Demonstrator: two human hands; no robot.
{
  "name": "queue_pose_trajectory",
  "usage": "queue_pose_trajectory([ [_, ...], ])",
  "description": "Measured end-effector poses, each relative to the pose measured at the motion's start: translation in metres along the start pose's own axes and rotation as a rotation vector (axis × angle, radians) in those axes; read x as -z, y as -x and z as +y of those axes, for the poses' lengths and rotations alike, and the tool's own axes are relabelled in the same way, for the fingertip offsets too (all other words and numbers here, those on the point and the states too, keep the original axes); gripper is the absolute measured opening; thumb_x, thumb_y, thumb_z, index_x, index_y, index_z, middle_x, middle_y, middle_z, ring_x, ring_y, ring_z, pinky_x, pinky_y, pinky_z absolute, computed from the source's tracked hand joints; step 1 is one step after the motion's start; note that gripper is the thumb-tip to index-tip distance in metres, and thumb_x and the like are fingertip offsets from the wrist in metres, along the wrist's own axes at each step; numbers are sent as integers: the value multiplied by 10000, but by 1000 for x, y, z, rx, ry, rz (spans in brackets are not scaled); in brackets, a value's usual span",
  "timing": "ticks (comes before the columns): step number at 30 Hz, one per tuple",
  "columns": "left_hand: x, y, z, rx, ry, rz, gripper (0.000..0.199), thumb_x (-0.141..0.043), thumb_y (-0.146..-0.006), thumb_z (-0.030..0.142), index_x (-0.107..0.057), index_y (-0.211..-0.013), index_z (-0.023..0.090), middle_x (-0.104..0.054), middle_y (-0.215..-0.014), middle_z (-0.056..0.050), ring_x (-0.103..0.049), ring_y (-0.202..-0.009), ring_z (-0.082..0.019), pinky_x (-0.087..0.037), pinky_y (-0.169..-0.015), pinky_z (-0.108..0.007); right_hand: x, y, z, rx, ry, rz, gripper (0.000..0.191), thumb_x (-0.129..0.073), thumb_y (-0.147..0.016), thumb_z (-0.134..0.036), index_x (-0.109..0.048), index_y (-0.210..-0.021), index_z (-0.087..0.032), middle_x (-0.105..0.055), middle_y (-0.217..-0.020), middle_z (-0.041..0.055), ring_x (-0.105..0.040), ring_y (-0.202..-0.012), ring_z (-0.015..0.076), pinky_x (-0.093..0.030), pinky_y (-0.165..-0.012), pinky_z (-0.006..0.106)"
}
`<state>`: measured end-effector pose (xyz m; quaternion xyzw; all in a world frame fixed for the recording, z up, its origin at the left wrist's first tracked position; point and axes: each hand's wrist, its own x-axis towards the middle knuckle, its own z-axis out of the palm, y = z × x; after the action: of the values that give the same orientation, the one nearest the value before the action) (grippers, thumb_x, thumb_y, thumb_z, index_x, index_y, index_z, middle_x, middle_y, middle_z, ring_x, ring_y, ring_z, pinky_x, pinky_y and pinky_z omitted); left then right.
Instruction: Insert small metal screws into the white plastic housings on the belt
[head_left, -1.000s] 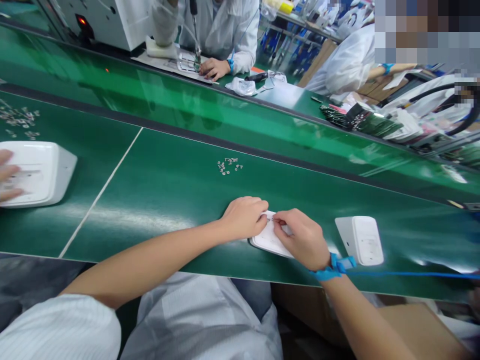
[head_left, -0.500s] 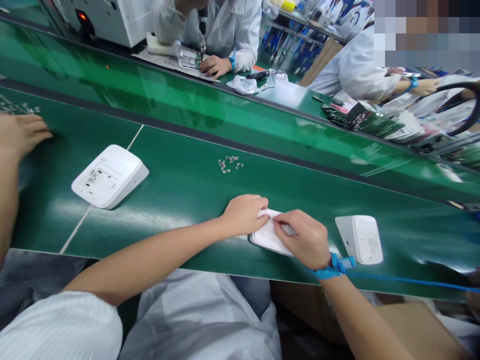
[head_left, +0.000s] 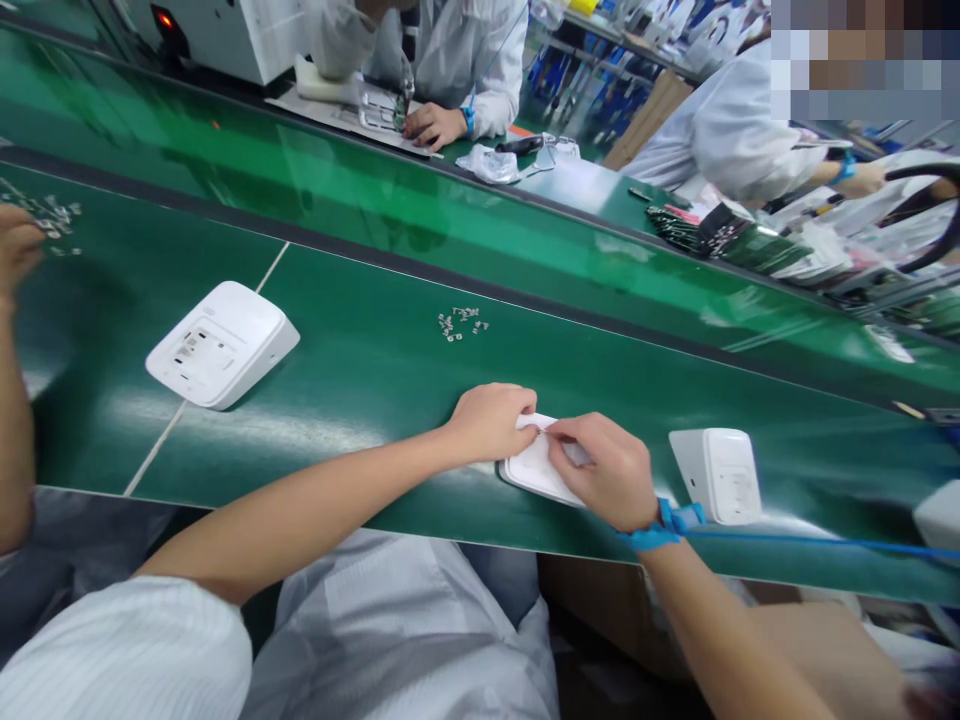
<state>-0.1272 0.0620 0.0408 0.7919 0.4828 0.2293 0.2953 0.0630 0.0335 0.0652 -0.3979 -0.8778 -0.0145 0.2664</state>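
A white plastic device housing [head_left: 534, 468] lies on the green bench in front of me, partly covered by my hands. My left hand [head_left: 491, 425] grips its far left edge, the thumb lying on the upper face. My right hand [head_left: 604, 468], with a blue wrist strap [head_left: 664, 527], is closed in a pinch over the same face, its fingertips close to my left thumb. Whatever the pinch holds is too small to make out. Beyond my hands lies a loose group of small metal parts [head_left: 461, 322], too small to name.
Similar white housings stand at the left [head_left: 223, 345] and right [head_left: 726, 476], and another shows at the right edge [head_left: 939, 518]. A co-worker's hand [head_left: 16, 245] is by more small parts [head_left: 54, 215]. A blue cord [head_left: 810, 542] runs right. Co-workers sit beyond the green belt [head_left: 337, 190].
The co-worker's hand at the left has drawn back towards the left edge, uncovering more small parts. Another white housing has come into view at the far right. My hands have barely moved.
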Motion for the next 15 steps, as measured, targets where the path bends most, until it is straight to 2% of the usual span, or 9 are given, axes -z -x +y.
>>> queue_pose_trajectory([
  [4, -1, 2, 0, -33, -34, 11, 163, -622, -758, 362, -580, -844, 230, -679, -898, 20, -618, -853, -195, -388, -617, -302, 0, 6, 0, -211, -82, 325, 53, -634, -818, -165, -620, -828, -215, -653, -776, 6, -613, -691, 162, -507, -664, 305],
  [7, -3, 4, 0, -50, -89, 30, 138, -608, -769, 351, -576, -820, 226, -666, -866, 6, -618, -853, -203, -396, -619, -305, -3, 9, 2, -291, -162, 513, 72, -661, -794, -180, -606, -829, -211, -628, -773, 16, -602, -694, 177, -507, -645, 329],
  [11, -3, 4, -1, -74, -141, 12, 102, -591, -792, 315, -576, -803, 214, -660, -851, -23, -621, -836, -210, -410, -639, -309, -9, 11, 1, -346, -283, 639, 79, -670, -803, -190, -594, -823, -199, -603, -787, 32, -597, -728, 186, -505, -643, 338],
  [15, -1, 4, 2, -107, -194, -32, 89, -556, -837, 283, -583, -838, 198, -673, -904, -61, -631, -870, -227, -424, -689, -320, -12, 9, -4, -362, -298, 665, 78, -664, -824, -210, -590, -846, -194, -600, -795, 36, -596, -733, 186, -502, -635, 332],
])
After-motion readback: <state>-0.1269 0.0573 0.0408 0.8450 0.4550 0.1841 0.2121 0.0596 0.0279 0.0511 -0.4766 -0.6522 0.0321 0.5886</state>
